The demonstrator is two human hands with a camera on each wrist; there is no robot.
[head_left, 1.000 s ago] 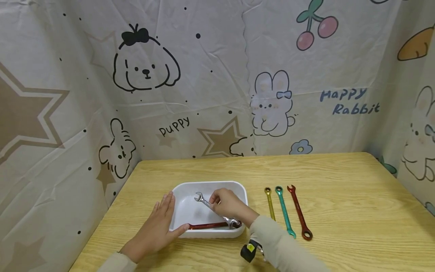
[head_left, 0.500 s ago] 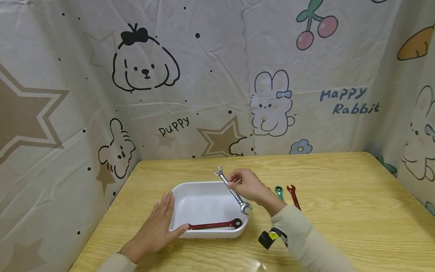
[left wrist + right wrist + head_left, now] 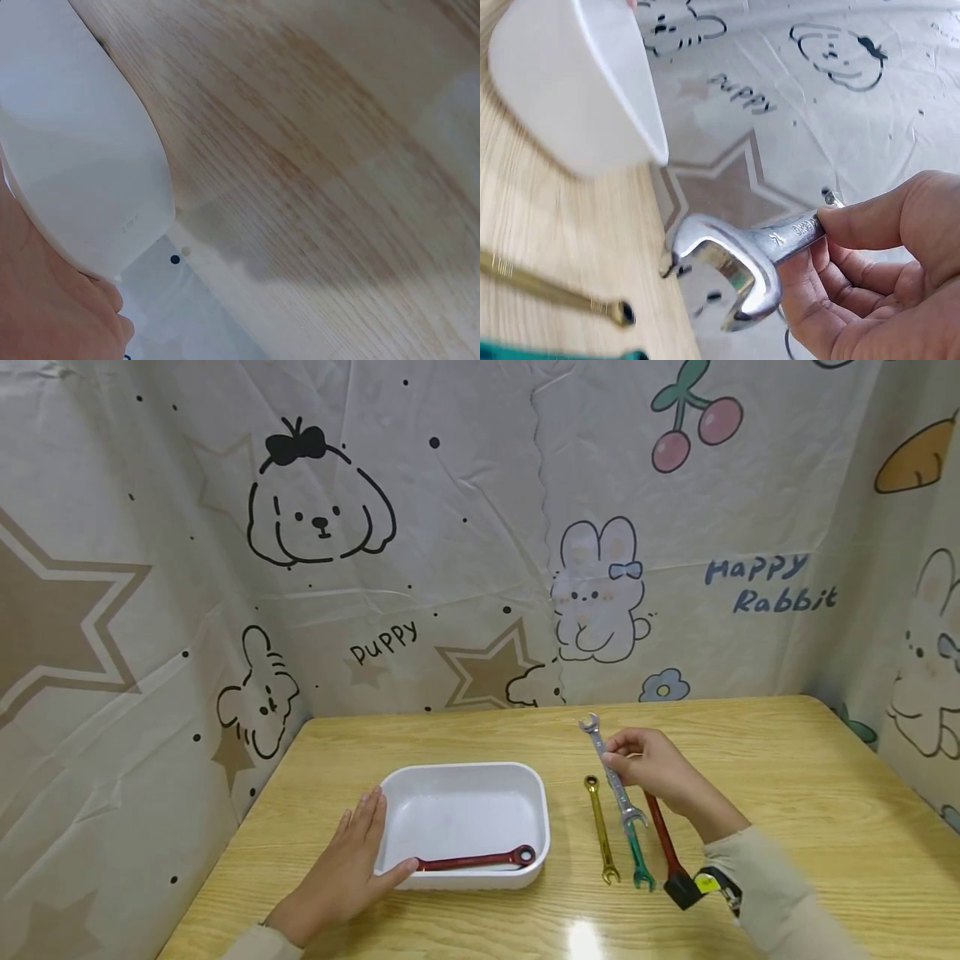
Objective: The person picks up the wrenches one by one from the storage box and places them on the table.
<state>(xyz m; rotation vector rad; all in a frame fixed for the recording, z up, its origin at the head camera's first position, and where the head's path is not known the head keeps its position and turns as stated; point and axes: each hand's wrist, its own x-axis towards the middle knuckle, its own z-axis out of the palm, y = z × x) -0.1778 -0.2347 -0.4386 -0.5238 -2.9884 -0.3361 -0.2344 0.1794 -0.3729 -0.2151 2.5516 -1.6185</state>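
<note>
My right hand (image 3: 663,772) pinches a silver double open-end wrench (image 3: 609,770) between thumb and fingers, above the green wrench (image 3: 637,857) on the table. In the right wrist view one open end of this silver wrench (image 3: 761,259) is close to the camera. My left hand (image 3: 337,870) rests against the left side of a white tray (image 3: 457,814), its fingers straight and the thumb at the front left corner. A dark red wrench (image 3: 476,861) lies along the tray's front wall, its left end hidden at the thumb.
On the table right of the tray lie a yellow wrench (image 3: 601,828) and a red wrench (image 3: 664,835), partly covered by my right hand and the wrist camera. A patterned cloth (image 3: 480,568) hangs behind the wooden table (image 3: 810,827).
My right hand has lifted the silver wrench out of the tray and carried it right, over the wrenches on the table. The left hand has stayed at the tray.
</note>
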